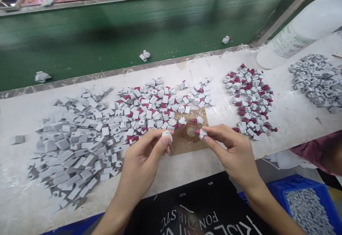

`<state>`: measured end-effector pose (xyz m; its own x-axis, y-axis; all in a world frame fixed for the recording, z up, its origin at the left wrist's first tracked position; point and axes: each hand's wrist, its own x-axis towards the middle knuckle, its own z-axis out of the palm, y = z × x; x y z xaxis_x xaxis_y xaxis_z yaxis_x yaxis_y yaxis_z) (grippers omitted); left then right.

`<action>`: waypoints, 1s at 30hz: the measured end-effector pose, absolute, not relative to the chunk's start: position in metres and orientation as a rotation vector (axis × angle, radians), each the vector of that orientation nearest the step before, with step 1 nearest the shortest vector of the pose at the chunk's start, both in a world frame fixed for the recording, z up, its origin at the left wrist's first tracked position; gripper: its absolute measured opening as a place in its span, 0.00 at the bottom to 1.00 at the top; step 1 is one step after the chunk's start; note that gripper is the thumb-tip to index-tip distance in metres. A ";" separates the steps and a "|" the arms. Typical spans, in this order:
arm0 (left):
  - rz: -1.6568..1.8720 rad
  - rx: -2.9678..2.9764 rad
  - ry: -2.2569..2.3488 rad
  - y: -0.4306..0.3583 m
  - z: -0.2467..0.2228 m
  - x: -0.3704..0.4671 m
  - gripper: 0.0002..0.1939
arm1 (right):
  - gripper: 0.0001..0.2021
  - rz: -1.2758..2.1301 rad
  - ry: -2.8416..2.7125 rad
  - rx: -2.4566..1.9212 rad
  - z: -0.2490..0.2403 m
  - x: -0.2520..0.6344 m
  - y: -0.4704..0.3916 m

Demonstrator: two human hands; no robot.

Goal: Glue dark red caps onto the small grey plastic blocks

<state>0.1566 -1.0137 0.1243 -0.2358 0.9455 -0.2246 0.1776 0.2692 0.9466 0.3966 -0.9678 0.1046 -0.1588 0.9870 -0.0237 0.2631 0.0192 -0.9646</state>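
My left hand (145, 156) pinches a small light-grey plastic piece (167, 135) between thumb and forefinger. Across from it, my right hand (232, 153) grips a grey plastic piece with a dark-red part (203, 134), the red end pointing left. The two pieces are apart. Between the hands, a small round dish with a reddish rim (190, 130) sits on a brown cardboard sheet (187, 148) that looks wet in spots. A heap of grey and dark-red pieces (151, 103) lies just beyond my left hand, merging into a larger heap of plain grey pieces (77, 149).
At right are another grey-and-red heap (251, 99), a grey heap (317, 82) and a large white bottle (296, 32). A green conveyor belt (112, 42) with a few stray pieces runs behind the table. Low right stands a blue crate (280, 188); a person's sleeve (307, 153) shows nearby.
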 end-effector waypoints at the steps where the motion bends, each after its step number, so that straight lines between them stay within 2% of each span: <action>1: 1.095 1.044 1.675 -1.014 0.124 0.159 0.08 | 0.10 1.190 -1.539 -1.321 0.104 0.395 -0.968; 12: 1.132 0.947 1.726 -1.012 0.127 0.166 0.07 | 0.11 1.180 -1.563 -1.320 0.102 0.391 -0.970; 22: 1.098 0.901 1.303 -0.980 0.124 0.185 0.06 | 0.09 1.605 -1.132 -1.072 0.108 0.392 -0.954; 30: 1.080 0.944 1.233 -0.974 0.124 0.189 0.07 | 0.10 1.615 -1.109 -1.063 0.105 0.391 -0.952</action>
<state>0.1886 -0.9743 0.1237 0.0122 0.9697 -0.2439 -0.1142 0.2437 0.9631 0.3912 -0.9519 0.1053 -0.2453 0.9556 -0.1632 -0.1908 -0.2126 -0.9583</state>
